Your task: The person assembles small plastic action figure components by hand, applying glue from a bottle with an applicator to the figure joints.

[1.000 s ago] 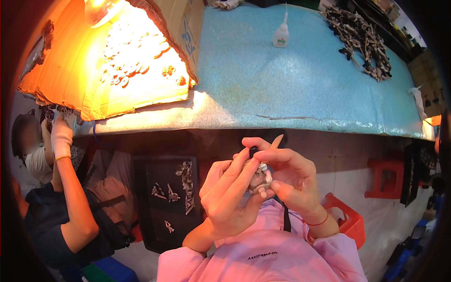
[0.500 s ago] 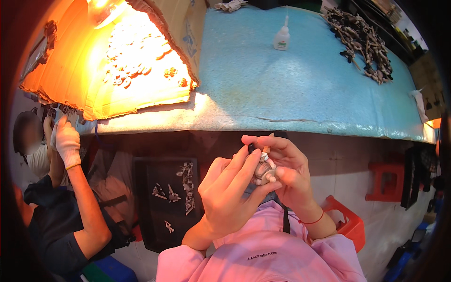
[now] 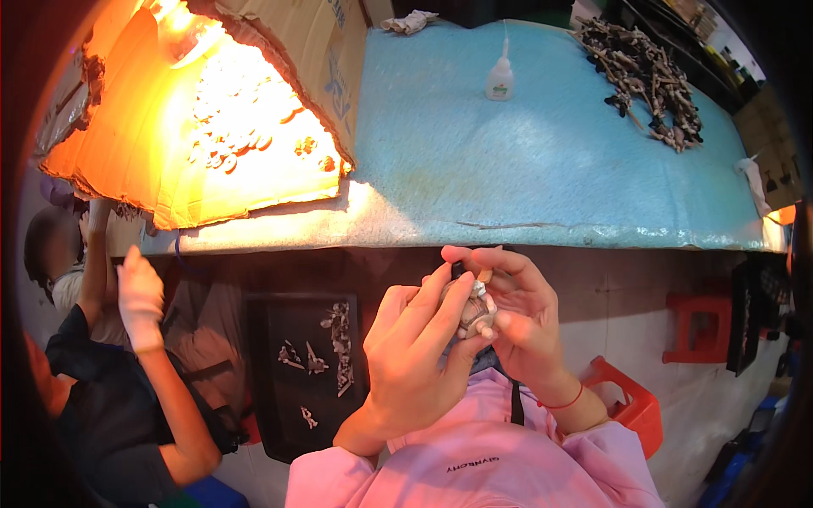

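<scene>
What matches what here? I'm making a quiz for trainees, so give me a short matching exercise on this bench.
Things:
1. glue bottle
2. small figure
3. black tray
4. pile of dark parts

Places:
A. between both hands
B. under the table edge, at the person's left
C. far right of the blue mat
D. upright at the mat's far edge

Pairs: 1-D, 2-A, 3-B, 4-C

The table cover (image 3: 542,161) looks like matt, slightly rough blue foam. The box (image 3: 279,51) is plain brown cardboard. The glue bottle (image 3: 500,78) is smooth plastic.

Blue table pad (image 3: 542,161), pink sleeves (image 3: 474,466), red stool (image 3: 631,406).
</scene>
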A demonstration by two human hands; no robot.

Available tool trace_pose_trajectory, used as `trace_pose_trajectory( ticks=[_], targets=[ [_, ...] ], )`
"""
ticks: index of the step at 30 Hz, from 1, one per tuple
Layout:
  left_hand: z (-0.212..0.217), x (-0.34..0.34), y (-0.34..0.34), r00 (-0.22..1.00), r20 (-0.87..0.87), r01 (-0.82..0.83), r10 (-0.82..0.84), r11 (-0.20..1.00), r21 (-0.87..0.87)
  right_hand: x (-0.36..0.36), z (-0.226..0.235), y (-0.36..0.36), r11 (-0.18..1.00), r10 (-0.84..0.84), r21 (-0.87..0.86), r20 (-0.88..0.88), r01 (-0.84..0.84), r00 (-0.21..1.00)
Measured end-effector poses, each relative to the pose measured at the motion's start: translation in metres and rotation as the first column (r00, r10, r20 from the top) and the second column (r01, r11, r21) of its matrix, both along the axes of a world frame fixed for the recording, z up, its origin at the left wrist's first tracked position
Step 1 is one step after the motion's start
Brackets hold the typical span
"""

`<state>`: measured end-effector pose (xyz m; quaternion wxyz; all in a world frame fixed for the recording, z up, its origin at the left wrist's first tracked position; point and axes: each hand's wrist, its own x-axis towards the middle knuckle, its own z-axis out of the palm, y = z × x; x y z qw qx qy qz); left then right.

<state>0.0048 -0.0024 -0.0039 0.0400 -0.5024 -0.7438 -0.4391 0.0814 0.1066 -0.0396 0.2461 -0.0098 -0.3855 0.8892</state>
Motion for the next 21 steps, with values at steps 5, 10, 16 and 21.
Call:
trace_pose_trajectory(
  ticks=[5,10,16,21],
  targets=[
    [0.002,0.000,-0.003,1.000,0.027,0.005,-0.007,0.997,0.079,-0.002,0.001,-0.005,0.982,-0.080,0.166,-0.059,0.089,0.995],
    [0.003,0.003,-0.001,0.993,0.113,-0.037,0.024,0.993,0.109,0.000,0.001,-0.008,0.975,-0.111,0.187,-0.066,0.121,0.992],
    [-0.009,-0.003,0.000,0.993,0.114,-0.021,0.006,0.991,0.129,-0.007,-0.007,-0.007,0.983,-0.069,0.160,-0.130,0.090,0.989],
    [-0.024,0.002,0.016,0.989,0.150,-0.018,-0.006,0.987,0.158,0.000,-0.018,0.002,0.970,-0.114,0.198,-0.149,0.142,0.982]
  ],
)
